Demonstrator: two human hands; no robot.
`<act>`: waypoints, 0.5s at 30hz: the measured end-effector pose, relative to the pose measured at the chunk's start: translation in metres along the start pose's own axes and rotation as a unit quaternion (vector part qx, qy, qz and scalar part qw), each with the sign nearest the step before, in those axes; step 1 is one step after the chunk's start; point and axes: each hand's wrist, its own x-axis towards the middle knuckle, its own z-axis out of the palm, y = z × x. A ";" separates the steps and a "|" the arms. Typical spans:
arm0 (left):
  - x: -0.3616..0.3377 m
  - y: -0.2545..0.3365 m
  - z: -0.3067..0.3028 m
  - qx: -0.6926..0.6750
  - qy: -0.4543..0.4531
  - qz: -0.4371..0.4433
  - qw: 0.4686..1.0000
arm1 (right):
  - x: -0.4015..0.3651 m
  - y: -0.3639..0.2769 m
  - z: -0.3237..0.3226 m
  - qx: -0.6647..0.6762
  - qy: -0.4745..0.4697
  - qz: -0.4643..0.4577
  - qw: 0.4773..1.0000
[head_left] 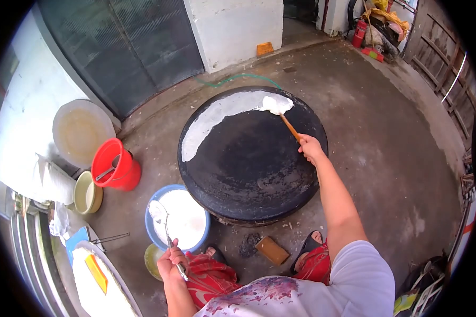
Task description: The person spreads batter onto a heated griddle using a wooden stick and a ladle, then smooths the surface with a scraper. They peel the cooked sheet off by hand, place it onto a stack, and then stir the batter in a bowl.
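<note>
A large round black griddle [248,158] stands in front of me, with a curved band of white batter [206,124] along its far left edge. My right hand [311,148] is closed around the wooden handle of a spreader [288,126], whose head rests in a white mound [276,104] near the griddle's far edge. My left hand [173,262] grips the metal handle of a ladle [168,227]. The ladle's white-coated bowl is over a blue basin [205,232] full of white batter, at the griddle's near left.
Left of the griddle are a red bucket [127,171], a beige basin [88,193] and a round tray [82,132]. A brick [272,250] lies between my feet. A green hose [238,77] runs behind the griddle. White sheets with a yellow scraper [96,273] lie at lower left.
</note>
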 end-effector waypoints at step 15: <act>-0.002 0.004 -0.008 0.037 -0.024 0.007 0.999 | -0.038 -0.003 0.014 -0.193 0.131 -0.101 0.967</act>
